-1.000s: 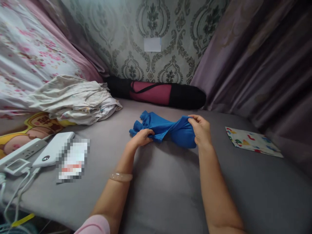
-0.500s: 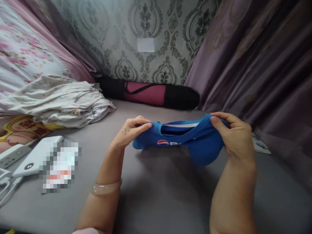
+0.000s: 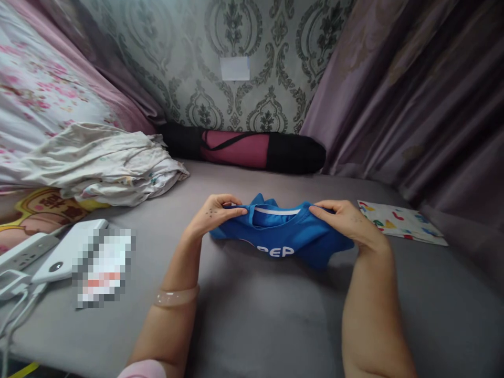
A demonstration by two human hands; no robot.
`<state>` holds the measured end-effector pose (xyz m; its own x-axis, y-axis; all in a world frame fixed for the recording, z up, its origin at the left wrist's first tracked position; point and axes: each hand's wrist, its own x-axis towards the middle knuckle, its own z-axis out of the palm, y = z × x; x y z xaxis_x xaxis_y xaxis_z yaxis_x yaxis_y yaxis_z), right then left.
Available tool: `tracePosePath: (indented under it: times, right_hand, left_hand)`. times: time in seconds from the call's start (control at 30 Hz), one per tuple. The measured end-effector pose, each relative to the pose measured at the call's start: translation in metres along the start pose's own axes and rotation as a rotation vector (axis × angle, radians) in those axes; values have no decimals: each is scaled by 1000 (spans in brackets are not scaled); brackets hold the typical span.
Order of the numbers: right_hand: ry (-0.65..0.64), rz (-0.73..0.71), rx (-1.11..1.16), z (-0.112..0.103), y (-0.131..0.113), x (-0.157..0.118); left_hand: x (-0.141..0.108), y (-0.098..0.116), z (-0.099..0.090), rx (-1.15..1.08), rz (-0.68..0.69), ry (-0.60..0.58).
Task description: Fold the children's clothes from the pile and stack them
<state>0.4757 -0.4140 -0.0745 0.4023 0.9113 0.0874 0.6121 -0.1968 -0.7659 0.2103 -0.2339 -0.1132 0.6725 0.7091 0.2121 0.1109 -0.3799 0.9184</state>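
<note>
A blue T-shirt (image 3: 271, 226) hangs between my two hands over the grey bed sheet, its neckline facing up and part of a white print with the letters "PEP" on its front. My left hand (image 3: 218, 215) pinches the shirt at the left shoulder, thumb on top. On the other side, my right hand (image 3: 344, 220) grips the right shoulder beside the collar between thumb and fingers. A white tape runs along the inside of the back neck. The lower part of the shirt is bunched and mostly hidden behind the front.
A black and pink long bag (image 3: 236, 149) lies along the papered wall. Crumpled pale cloth (image 3: 118, 163) is at left, above a white power bank (image 3: 73, 252) and a power strip (image 3: 27, 257) with cables. A folded patterned cloth or sheet (image 3: 405, 223) lies at right.
My right hand has moved left and slightly down, closer to my left hand. The shirt's neckline has narrowed and its front print shows different letters. The patterned piece at right is now uncovered.
</note>
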Motion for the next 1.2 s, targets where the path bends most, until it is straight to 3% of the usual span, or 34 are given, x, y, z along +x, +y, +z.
tracePosePath:
  times: [0.27,0.53,0.77,1.0,1.2]
  right_hand:
    - [-34,-54,45,-3,-6,-3]
    - [35,-234,-1,-5,-12,-5]
    - [135,-313,52,1,-11,-1]
    - [193,-319,64,3,-14,0]
    - [249,-243,184,4,-15,2]
  left_hand:
    - [-1,4,3,-18,-20,-23]
    - [3,-2,11,-27,-12,118]
    - [5,1,11,108,135,214]
    - [5,6,13,146,172,211]
    - [12,12,9,178,236,349]
